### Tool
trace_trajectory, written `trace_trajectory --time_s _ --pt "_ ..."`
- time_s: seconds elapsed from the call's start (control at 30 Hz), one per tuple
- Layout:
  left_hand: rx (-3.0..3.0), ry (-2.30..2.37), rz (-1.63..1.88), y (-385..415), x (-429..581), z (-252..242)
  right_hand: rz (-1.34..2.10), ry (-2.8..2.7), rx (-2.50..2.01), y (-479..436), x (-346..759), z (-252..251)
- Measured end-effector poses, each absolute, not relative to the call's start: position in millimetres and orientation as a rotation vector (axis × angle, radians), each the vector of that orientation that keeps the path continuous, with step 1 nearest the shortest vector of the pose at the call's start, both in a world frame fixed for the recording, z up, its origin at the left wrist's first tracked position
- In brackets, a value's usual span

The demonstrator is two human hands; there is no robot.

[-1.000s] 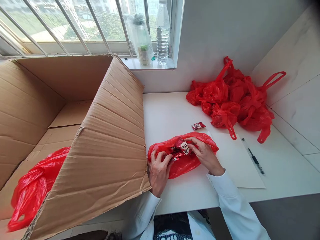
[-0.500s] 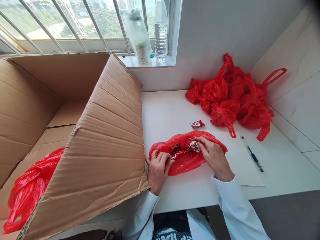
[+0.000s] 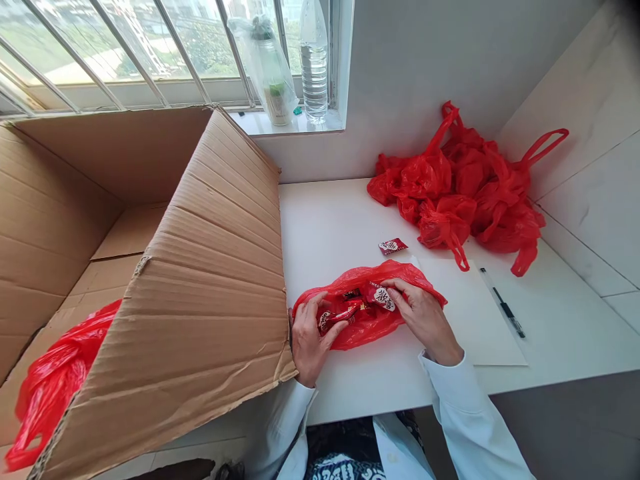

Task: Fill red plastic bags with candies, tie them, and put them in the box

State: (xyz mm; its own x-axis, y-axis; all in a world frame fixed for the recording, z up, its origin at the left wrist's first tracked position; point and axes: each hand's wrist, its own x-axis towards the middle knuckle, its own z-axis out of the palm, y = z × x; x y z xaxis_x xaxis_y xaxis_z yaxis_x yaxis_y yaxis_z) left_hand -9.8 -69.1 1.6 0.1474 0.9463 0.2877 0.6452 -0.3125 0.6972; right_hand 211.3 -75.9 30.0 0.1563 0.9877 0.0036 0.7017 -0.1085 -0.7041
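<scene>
From my remote station I log a large open cardboard box at the left, its near flap leaning over the edge of the white table. A red plastic bag lies inside the box. A heap of empty red bags occupies the far right corner of the table. A single red sweet packet lies near the heap. A white sheet lies flat, with a black pen just beside its right edge. On the windowsill stand a water bottle and a plastic-wrapped jar, side by side.
</scene>
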Motion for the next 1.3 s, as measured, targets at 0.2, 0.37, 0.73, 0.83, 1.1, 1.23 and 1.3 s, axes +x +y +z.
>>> trace_trajectory --time_s 0.2,0.37,0.73,0.83,1.1,1.23,1.3 --pt "2.03 1.515 1.064 -75 -17 -6 0.627 -1.61 -1.85 -76 211 28" --pt "2.033 1.518 1.046 -76 -14 -4 0.577 -1.608 -1.843 -75 209 28" --pt "1.952 1.601 1.05 -74 -9 0 0.547 -1.605 -1.867 -79 209 33" --pt "1.964 1.595 1.04 -73 -10 0 0.523 -1.604 -1.857 -79 209 36" --pt "2.024 1.558 1.075 -73 -9 0 0.555 -1.664 -1.799 -79 208 37" --pt "2.06 1.512 1.082 -73 -11 0 0.615 -1.826 -1.731 -79 205 38" --pt "2.067 1.505 1.09 -73 -12 0 0.633 -1.925 -1.704 -79 203 36"
